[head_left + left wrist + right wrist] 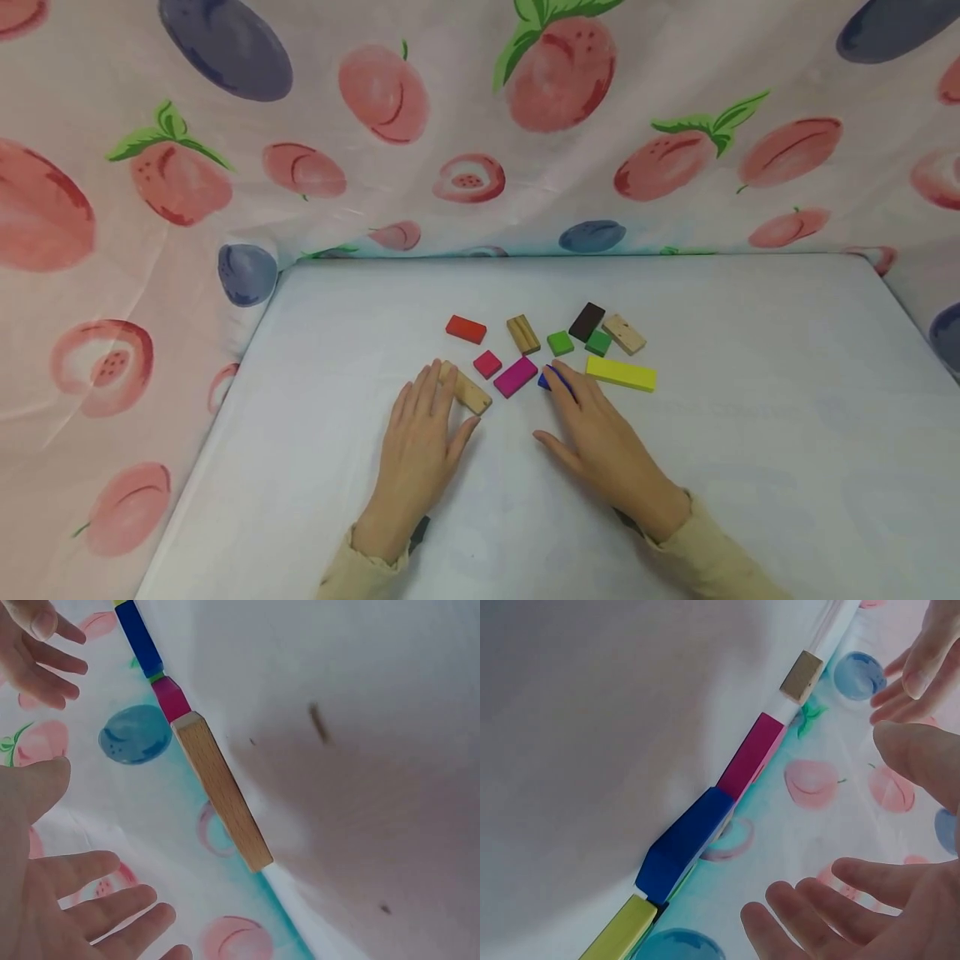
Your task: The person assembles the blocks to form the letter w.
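Diagonally, near end rightward, long wooden block [472, 394] by left hand's [418, 437] slightly spread fingers [428, 392]

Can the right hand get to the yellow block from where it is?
Likely yes: the yellow block lies just beyond the right hand, with no other block visible between them.

Blue block [686, 844]; magenta block [516, 377]; tan block [221, 795], wood-grained; white tabletop [750, 467]; pale pink cloth [457, 33], fruit-patterned in red, blue
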Demonstrator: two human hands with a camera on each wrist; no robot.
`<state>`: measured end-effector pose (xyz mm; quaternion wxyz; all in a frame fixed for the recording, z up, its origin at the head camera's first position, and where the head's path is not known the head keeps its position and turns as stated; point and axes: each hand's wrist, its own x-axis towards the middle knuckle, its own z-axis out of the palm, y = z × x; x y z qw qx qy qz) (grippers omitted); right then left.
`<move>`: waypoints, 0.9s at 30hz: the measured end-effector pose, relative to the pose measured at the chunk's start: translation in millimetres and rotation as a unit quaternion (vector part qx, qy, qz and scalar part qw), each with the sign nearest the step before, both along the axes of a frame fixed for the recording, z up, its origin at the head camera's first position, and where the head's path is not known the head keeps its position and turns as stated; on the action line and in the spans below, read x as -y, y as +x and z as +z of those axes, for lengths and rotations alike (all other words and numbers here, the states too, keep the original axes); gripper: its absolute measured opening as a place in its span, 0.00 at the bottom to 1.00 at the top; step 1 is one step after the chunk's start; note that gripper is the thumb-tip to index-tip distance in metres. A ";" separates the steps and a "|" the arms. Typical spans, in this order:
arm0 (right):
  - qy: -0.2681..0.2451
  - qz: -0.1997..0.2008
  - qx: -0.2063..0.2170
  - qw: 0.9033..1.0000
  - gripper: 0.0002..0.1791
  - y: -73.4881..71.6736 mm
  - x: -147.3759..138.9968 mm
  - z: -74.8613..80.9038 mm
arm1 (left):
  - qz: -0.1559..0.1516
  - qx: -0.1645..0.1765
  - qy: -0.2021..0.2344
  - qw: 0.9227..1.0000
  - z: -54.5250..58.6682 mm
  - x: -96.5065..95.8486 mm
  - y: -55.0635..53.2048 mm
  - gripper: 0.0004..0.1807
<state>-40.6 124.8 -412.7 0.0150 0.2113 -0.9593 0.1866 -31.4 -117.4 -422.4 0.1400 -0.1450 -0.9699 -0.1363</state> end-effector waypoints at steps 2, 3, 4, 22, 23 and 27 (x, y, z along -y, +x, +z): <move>-0.005 0.000 0.003 1.000 0.49 -1.0 2.8 -0.5 | 0.000 0.001 0.006 1.000 0.4 1.2 -0.7 0.38; -0.006 0.000 0.006 1.000 0.49 -1.5 4.2 -0.8 | 0.001 0.002 0.007 1.000 0.6 1.8 -1.1 0.38; -0.008 -0.001 0.008 1.000 0.48 -2.2 5.5 -1.1 | 0.001 0.004 0.009 1.000 0.8 2.3 -1.4 0.38; -0.010 0.015 0.023 1.000 0.45 -11.4 28.2 -3.6 | -0.001 0.006 0.009 1.000 1.1 10.7 -8.7 0.36; -0.010 0.015 0.022 1.000 0.44 -11.8 29.2 -3.9 | -0.001 0.006 0.010 1.000 1.3 11.0 -9.4 0.36; -0.025 0.018 0.025 0.999 0.42 -13.9 33.8 -5.0 | -0.003 0.002 0.019 1.000 2.2 11.9 -13.0 0.35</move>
